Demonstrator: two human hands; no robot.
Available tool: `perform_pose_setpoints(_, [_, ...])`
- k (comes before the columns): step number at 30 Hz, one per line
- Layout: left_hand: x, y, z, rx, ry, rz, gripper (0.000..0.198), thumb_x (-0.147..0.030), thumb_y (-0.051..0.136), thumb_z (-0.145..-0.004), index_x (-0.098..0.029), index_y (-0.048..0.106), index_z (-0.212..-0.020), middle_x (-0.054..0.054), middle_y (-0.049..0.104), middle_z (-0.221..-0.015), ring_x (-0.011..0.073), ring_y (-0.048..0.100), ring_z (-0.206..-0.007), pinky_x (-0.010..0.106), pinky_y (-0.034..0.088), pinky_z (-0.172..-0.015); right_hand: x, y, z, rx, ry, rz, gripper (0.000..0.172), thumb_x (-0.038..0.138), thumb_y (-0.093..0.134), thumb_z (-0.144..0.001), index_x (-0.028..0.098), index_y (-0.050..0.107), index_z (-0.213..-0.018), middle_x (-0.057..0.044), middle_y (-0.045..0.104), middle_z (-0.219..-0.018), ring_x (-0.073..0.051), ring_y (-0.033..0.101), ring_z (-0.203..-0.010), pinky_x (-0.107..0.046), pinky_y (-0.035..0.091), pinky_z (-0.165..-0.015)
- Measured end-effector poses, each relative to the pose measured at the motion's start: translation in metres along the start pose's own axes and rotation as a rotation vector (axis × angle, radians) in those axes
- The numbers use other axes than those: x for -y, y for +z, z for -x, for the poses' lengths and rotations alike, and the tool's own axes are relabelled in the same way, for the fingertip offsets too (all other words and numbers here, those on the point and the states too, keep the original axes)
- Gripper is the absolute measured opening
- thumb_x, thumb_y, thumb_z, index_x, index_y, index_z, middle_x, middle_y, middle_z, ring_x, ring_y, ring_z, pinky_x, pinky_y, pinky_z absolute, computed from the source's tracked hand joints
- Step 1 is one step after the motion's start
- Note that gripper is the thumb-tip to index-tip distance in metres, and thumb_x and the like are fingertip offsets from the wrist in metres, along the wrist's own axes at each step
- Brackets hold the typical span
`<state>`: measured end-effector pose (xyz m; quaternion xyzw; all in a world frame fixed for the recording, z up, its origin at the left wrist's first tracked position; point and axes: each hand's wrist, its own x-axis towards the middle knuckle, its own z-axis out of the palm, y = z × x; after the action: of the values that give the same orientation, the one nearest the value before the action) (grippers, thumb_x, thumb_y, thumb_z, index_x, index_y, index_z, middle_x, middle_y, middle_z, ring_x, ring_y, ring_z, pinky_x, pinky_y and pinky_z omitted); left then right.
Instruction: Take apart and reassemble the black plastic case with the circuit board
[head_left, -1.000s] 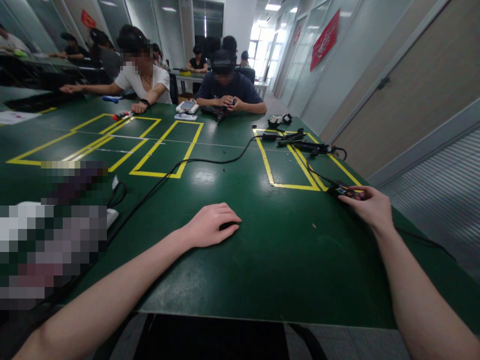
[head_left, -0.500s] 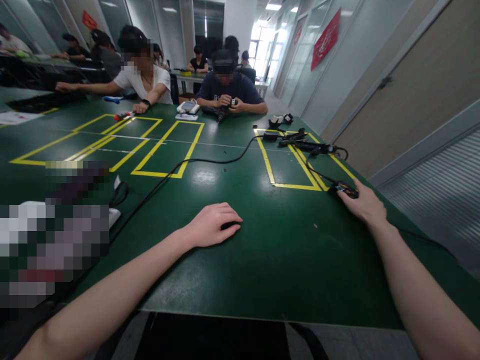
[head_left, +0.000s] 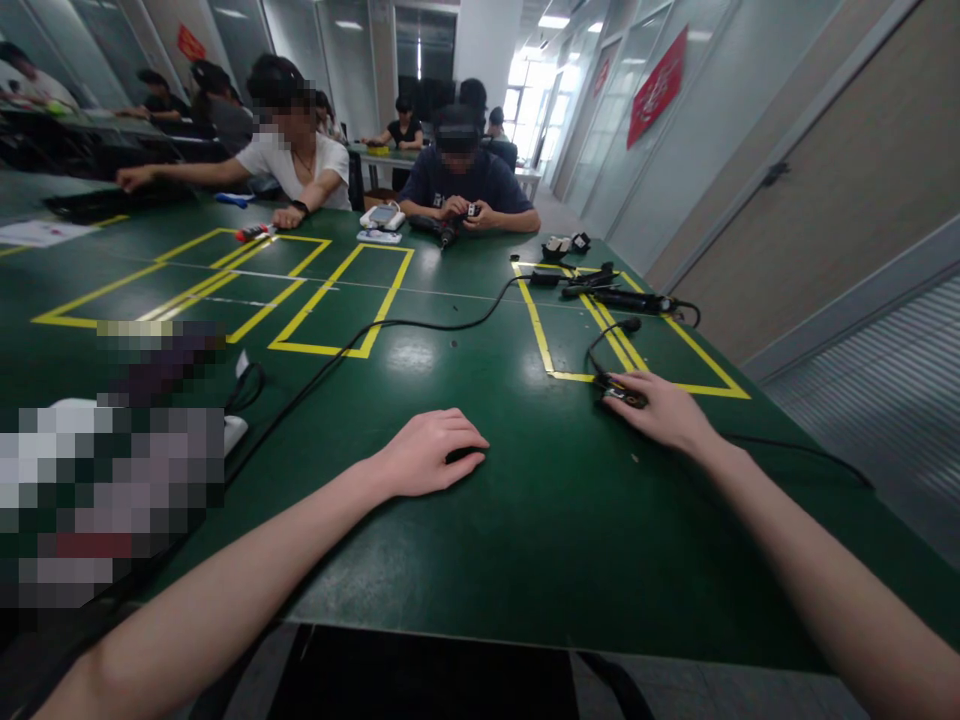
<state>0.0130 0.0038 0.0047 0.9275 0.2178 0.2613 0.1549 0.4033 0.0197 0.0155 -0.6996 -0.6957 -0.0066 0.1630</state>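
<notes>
My left hand (head_left: 429,452) rests on the green table (head_left: 540,540), its fingers lightly bent and the thumb apart from them, with nothing visible in it. Over to the right, my right hand (head_left: 670,412) grips a small black electronic device (head_left: 627,396) between thumb and fingers, just at or above the table surface. A short black cable (head_left: 595,352) runs from the device to a dark plug end (head_left: 631,325) near the yellow tape. The hand covers part of the device, so its exact kind cannot be made out.
Yellow tape rectangles (head_left: 544,345) mark the table. Black tool-like items (head_left: 630,300) lie at the back right. A long black cable (head_left: 420,325) crosses the middle. Pixelated things (head_left: 142,470) sit at the left. Two people work across the table, one beside a power drill (head_left: 448,232).
My right hand has moved left and slightly toward the front with the black device, pulling its cable end away from the black items. My left hand stays in place.
</notes>
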Motion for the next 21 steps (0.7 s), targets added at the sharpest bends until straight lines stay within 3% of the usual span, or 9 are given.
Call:
perform_pose_setpoints(6, [-0.008, -0.005, -0.003, -0.218, 0.058, -0.028, 0.022, -0.029, 0.059, -0.099, -0.017, 0.072, -0.11, 0.009, 0.077, -0.105, 0.0217, 0.07, -0.095, 0.036, 0.059, -0.084, 0.109, 0.017, 0.046, 0.151, -0.548, -0.146, 0.045, 0.04, 0.065, -0.093, 0.024, 0.07, -0.134, -0.009, 0.072, -0.128, -0.026, 0.076, -0.1, -0.037, 0.061, -0.089])
perform_pose_setpoints(9, [-0.012, -0.007, -0.004, -0.264, 0.116, 0.007, 0.018, -0.027, 0.061, -0.092, -0.016, 0.071, -0.102, 0.009, 0.075, -0.097, 0.021, 0.069, -0.087, 0.034, 0.058, -0.078, 0.146, 0.023, 0.065, 0.196, -0.734, -0.211, 0.043, 0.036, 0.068, -0.092, 0.022, 0.069, -0.133, -0.01, 0.07, -0.13, -0.025, 0.076, -0.1, -0.035, 0.062, -0.083])
perform_pose_setpoints(13, [-0.012, -0.009, -0.002, -0.17, 0.076, 0.055, 0.016, -0.021, 0.056, -0.085, -0.017, 0.069, -0.093, 0.007, 0.073, -0.087, 0.0193, 0.067, -0.079, 0.032, 0.057, -0.075, 0.158, 0.028, 0.072, 0.15, -0.808, -0.287, 0.037, 0.03, 0.071, -0.091, 0.024, 0.069, -0.128, -0.01, 0.071, -0.129, -0.023, 0.076, -0.097, -0.032, 0.063, -0.079])
perform_pose_setpoints(17, [-0.009, -0.011, 0.001, -0.004, 0.027, 0.074, 0.038, -0.027, 0.062, -0.076, -0.016, 0.066, -0.113, 0.007, 0.073, -0.098, 0.0221, 0.069, -0.087, 0.034, 0.057, -0.083, 0.151, 0.032, 0.07, 0.052, -0.779, -0.437, 0.037, 0.025, 0.068, -0.093, 0.023, 0.067, -0.13, -0.01, 0.072, -0.125, -0.022, 0.076, -0.101, -0.032, 0.063, -0.083])
perform_pose_setpoints(21, [-0.008, -0.011, 0.003, 0.07, -0.021, 0.059, 0.057, -0.029, 0.069, -0.074, -0.017, 0.061, -0.129, 0.009, 0.072, -0.111, 0.0242, 0.07, -0.097, 0.034, 0.056, -0.09, 0.146, 0.032, 0.069, -0.006, -0.783, -0.478, 0.031, 0.028, 0.067, -0.094, 0.024, 0.069, -0.124, -0.009, 0.075, -0.116, -0.02, 0.076, -0.094, -0.03, 0.063, -0.078])
